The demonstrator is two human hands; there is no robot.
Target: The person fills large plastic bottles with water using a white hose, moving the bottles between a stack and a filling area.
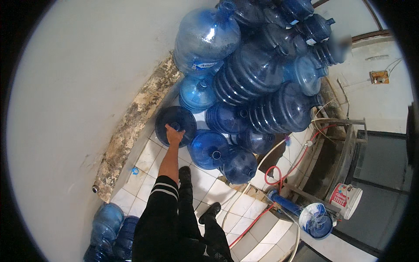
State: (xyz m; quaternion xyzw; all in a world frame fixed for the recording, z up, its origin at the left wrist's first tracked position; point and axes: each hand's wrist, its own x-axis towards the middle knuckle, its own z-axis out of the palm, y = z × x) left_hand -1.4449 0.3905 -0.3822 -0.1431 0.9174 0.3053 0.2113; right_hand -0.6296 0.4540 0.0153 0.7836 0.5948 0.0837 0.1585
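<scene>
My left hand (175, 134), reaching down from a dark sleeve with pale stripes, grips the neck of a dark blue water jug (163, 118). That jug stands upright on the tiled floor beside the wall. Just beyond it is a lighter blue jug (193, 93). To its right, another blue jug (204, 146) stands upright, its round mouth facing up, next to a darker jug (238, 168). My right hand is out of view.
Large blue jugs (251, 72) are piled at the far side, several on their sides. A peeling wall ledge (131, 122) runs along the left. A red hose (251, 225) and a pale hose cross the floor at right, near white buckets (345, 200). More jugs (107, 220) stand lower left.
</scene>
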